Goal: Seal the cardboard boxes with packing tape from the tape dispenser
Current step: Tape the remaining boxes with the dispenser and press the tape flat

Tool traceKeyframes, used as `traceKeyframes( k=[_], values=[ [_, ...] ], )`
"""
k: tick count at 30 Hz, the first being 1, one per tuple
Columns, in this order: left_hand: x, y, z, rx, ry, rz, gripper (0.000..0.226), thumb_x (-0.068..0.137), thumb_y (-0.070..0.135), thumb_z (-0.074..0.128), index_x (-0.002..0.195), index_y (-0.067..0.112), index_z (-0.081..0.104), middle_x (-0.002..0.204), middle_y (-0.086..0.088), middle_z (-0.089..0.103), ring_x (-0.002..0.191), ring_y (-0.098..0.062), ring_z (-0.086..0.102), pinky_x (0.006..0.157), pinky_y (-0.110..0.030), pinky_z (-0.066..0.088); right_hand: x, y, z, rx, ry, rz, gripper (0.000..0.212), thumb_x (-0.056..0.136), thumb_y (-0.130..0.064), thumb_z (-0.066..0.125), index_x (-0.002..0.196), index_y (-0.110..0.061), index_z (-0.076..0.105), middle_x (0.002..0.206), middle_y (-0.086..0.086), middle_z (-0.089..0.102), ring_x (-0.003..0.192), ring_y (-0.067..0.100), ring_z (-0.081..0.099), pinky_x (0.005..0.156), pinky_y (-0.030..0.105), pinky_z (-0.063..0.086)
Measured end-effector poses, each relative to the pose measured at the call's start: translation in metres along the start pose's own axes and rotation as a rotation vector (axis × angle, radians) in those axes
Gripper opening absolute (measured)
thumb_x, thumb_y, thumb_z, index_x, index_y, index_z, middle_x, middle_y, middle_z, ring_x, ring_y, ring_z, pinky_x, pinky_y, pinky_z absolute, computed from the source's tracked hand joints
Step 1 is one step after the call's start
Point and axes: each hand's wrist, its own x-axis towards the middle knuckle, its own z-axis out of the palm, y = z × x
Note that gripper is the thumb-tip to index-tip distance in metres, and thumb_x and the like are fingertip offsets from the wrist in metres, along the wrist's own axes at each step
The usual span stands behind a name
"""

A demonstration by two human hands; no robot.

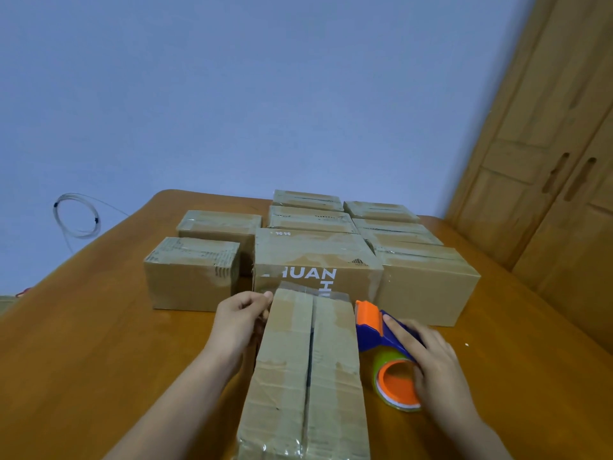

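Both hands out, left [243, 315] pinching tape [311, 291], right [428, 360] gripping dispenser [381, 330]

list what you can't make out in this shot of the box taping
Head view only:
- Near end of the front box: cut off by the bottom edge.
- Printed word on the box behind: partly covered by the front box and the clear tape strip.
- Tape dispenser handle: hidden under the right hand.
- Left hand fingertips: tucked against the front box's side.
- Small print on the rear boxes: too small to read.
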Motion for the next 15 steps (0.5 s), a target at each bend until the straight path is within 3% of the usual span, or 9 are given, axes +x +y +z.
traceKeyframes(
  k=[3, 7, 9, 11, 13, 15],
  values=[
    [-0.001, -0.003, 0.001, 0.089, 0.035, 0.129, 0.022, 0.094, 0.020, 0.058, 0.082, 0.005, 0.070, 0.080, -0.013, 0.070, 0.075, -0.021, 0.064, 0.068, -0.032, 0.052, -0.003, -0.005, 0.004, 0.013, -0.005, 0.038, 0.100, 0.057, 0.022, 0.070, 0.138, -0.029, 0.041, 0.117, 0.004, 0.058, 0.103, 0.016, 0.044, 0.071, 0.039, 0.052],
    [0.001, -0.003, -0.001, 0.261, 0.070, 0.226, 0.015, 0.094, 0.020, 0.058, 0.092, 0.014, 0.071, 0.082, 0.003, 0.072, 0.081, -0.004, 0.065, 0.074, -0.029, 0.051, -0.003, -0.009, 0.006, 0.038, -0.031, 0.069, 0.108, 0.056, 0.020, 0.077, 0.141, -0.032, 0.037, 0.120, 0.000, 0.052, 0.106, 0.015, 0.042, 0.071, 0.036, 0.052],
    [0.001, -0.001, 0.000, 0.329, 0.076, 0.232, 0.024, 0.095, 0.024, 0.056, 0.117, 0.017, 0.065, 0.088, 0.010, 0.068, 0.085, -0.002, 0.062, 0.075, -0.023, 0.049, -0.003, -0.011, 0.005, 0.044, -0.029, 0.073, 0.107, 0.057, 0.019, 0.078, 0.141, -0.032, 0.036, 0.119, 0.002, 0.054, 0.106, 0.014, 0.041, 0.070, 0.035, 0.053],
    [0.000, -0.002, -0.001, 0.393, 0.061, 0.211, 0.044, 0.097, 0.030, 0.052, 0.139, 0.019, 0.047, 0.102, 0.010, 0.063, 0.094, -0.002, 0.057, 0.078, -0.021, 0.044, -0.003, -0.013, 0.004, 0.061, -0.031, 0.089, 0.106, 0.058, 0.020, 0.077, 0.141, -0.032, 0.036, 0.118, 0.005, 0.057, 0.106, 0.014, 0.041, 0.070, 0.035, 0.052],
    [-0.004, -0.004, -0.002, 0.425, 0.054, 0.189, 0.051, 0.097, 0.034, 0.050, 0.144, 0.015, 0.039, 0.111, 0.006, 0.060, 0.106, -0.009, 0.056, 0.082, -0.023, 0.043, -0.002, -0.017, 0.003, 0.070, -0.030, 0.102, 0.107, 0.057, 0.023, 0.074, 0.141, -0.032, 0.036, 0.117, 0.006, 0.058, 0.105, 0.015, 0.041, 0.070, 0.037, 0.051],
    [-0.008, -0.004, -0.003, 0.433, 0.069, 0.176, 0.050, 0.096, 0.033, 0.052, 0.140, 0.011, 0.042, 0.095, 0.015, 0.056, 0.092, -0.001, 0.056, 0.072, -0.017, 0.042, -0.003, -0.021, 0.002, 0.064, -0.020, 0.111, 0.106, 0.055, 0.023, 0.074, 0.140, -0.030, 0.038, 0.117, 0.008, 0.059, 0.104, 0.016, 0.042, 0.070, 0.036, 0.049]
  ],
)
